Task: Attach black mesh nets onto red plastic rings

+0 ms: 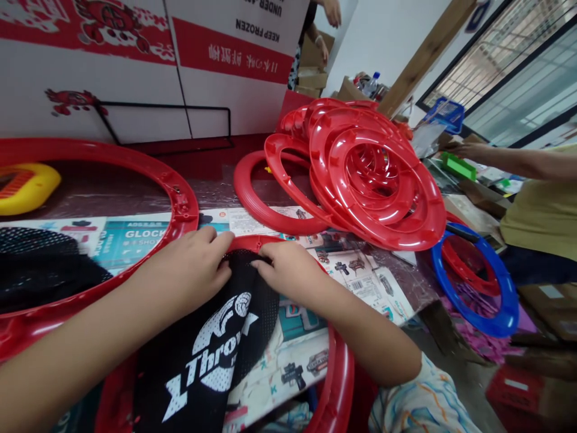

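Observation:
A black mesh net [216, 343] with a white "Throw" print lies across a red plastic ring [340, 367] in front of me. My left hand [198, 264] is closed at the ring's far rim, its fingertips on the net's top edge. Just to its right, my right hand [288, 267] is also closed, thumb and fingers pinching the net's edge against the rim. What lies under the fingers is hidden. At left, a larger red ring [180, 186] overlaps the working area, with another piece of black mesh [40, 270] inside it.
Several red rings [383, 180] are piled at the back right, beside a blue ring [500, 300]. Behind stand a large printed carton [234, 78] and a black wire frame [166, 107]. A yellow part [40, 189] lies left. One co-worker's arm [518, 162] reaches in at right; another person's hand [332, 12] shows behind.

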`<state>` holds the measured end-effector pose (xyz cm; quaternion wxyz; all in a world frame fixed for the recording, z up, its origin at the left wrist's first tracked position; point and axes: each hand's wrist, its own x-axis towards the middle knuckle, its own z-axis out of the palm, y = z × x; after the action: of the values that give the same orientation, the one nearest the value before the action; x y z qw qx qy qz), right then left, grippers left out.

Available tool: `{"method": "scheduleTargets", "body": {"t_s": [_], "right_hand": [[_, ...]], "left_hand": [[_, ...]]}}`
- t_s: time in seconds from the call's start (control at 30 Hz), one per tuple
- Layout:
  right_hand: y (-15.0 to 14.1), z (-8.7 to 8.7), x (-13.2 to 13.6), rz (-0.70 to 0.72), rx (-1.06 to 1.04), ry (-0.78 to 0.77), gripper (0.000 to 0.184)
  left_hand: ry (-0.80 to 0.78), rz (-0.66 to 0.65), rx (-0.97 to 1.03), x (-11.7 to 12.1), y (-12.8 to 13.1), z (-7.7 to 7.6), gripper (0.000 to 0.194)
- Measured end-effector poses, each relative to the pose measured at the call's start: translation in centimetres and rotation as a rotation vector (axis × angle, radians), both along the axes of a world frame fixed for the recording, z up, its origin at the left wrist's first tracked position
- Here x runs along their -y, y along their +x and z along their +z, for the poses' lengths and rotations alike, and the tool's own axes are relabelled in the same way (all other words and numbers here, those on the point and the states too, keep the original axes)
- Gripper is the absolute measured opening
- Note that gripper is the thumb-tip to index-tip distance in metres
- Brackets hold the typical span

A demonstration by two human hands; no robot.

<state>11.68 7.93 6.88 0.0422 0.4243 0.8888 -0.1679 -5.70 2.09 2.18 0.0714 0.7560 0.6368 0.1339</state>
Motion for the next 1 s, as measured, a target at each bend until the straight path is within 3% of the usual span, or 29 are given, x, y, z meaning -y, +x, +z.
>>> {"method": "scheduleTargets", "body": {"t_s": [0.13,0.27,0.43,0.6,1.0], "right_hand": [[0.5,-0.4,-1.1,-0.110,-0.222,-0.232,0.015],[0.8,-0.5,-1.5,-0.153,-0.299,-0.310,0.023],[0.4,0.2,-1.2,-0.134,-0.202,-0.131,0.030],[-0.2,0.7,-0.8,-0.106,-0.001,0.063,0.030],[-0.7,0.1,-1.0,-0.110,0.164,0.134,0.032]], "left_hand": [[0.077,-0.073,0.292,-0.7,0.2,-1.3,0.042],[0.103,-0.087,0.383,-0.5,0.1,-2.3,0.042],[0.135,-0.125,0.449,0.0,-0.1,-2.2,0.028],[0.216,-0.177,0.363,0.2,0.1,-2.6,0.027],[0.298,-0.182,0.265,0.3,0.5,-2.8,0.032]]}}
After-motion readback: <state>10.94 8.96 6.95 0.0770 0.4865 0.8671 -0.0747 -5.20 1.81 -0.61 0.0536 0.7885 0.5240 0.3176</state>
